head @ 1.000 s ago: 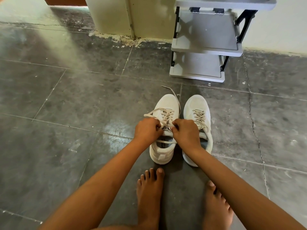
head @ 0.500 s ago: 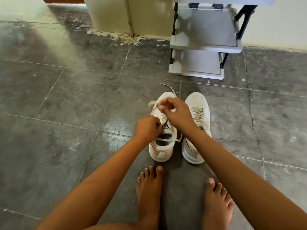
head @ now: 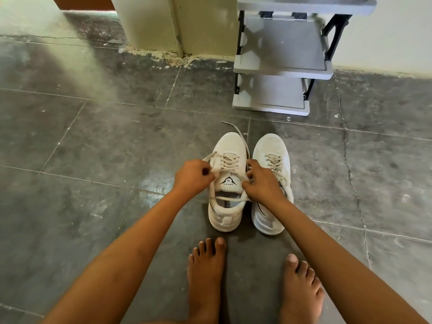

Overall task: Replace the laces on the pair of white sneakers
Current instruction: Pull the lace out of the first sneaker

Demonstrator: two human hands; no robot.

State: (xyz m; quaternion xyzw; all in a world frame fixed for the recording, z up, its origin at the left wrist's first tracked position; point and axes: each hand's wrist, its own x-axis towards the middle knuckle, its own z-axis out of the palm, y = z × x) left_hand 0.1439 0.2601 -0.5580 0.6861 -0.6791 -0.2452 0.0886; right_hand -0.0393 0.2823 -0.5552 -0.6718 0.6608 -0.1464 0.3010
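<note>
Barely begun, I judge; the untied sneaker (head: 230,146) and its laced mate (head: 271,146) stand together on the floor (head: 117,160); my left hand (head: 192,177) pinches the loosened lace (head: 230,163), my right hand (head: 263,183) grips its other side; all unthreading remains.

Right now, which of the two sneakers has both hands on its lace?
The left sneaker, its tongue logo showing. The left hand and right hand both pinch its lace; the right sneaker lies alongside, laced.
</note>
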